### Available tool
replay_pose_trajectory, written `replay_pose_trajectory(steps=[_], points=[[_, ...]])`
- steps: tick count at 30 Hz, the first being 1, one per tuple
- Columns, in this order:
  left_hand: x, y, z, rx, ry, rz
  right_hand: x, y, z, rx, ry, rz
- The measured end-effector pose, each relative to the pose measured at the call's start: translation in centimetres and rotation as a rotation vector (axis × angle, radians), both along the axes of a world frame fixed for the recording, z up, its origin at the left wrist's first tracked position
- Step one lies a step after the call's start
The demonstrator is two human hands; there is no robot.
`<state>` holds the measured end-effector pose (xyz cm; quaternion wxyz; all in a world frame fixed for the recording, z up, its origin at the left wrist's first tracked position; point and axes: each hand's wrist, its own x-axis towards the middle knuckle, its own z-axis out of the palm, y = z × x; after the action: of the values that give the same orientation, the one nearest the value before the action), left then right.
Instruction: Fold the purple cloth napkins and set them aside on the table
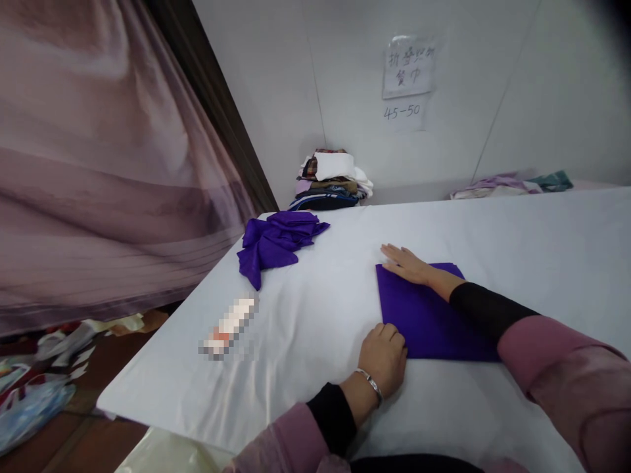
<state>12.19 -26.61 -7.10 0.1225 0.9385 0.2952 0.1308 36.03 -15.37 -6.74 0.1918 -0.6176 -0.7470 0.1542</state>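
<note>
A purple cloth napkin (428, 322) lies flat on the white-covered table (305, 289), looking folded into a rough rectangle. My right hand (407, 264) rests over its far left corner, fingers stretched out past the edge onto the table. At the near left corner, my left hand (383, 358) has its fingers curled and closed on the napkin's edge. My right sleeve covers part of the napkin's right side. Further left, a crumpled heap of purple cloth (279, 240) sits near the table's far left corner.
A blurred-out oblong object (229, 327) lies on the table at left. Folded clothes (332, 180) are stacked beyond the far edge, with more fabric (513, 184) to the right. A pinkish curtain (98, 164) hangs at left, and bags (34, 401) lie on the floor.
</note>
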Motion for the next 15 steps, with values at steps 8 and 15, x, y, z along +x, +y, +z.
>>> replay_pose_trajectory(steps=[8, 15], points=[[-0.1, 0.5, -0.3, -0.028, -0.102, -0.04, 7.9, -8.8, 3.4, 0.096, 0.195, -0.595], [-0.7, 0.7, 0.1, -0.032, -0.173, -0.133, 5.2, -21.8, 2.7, 0.063, 0.383, -0.546]])
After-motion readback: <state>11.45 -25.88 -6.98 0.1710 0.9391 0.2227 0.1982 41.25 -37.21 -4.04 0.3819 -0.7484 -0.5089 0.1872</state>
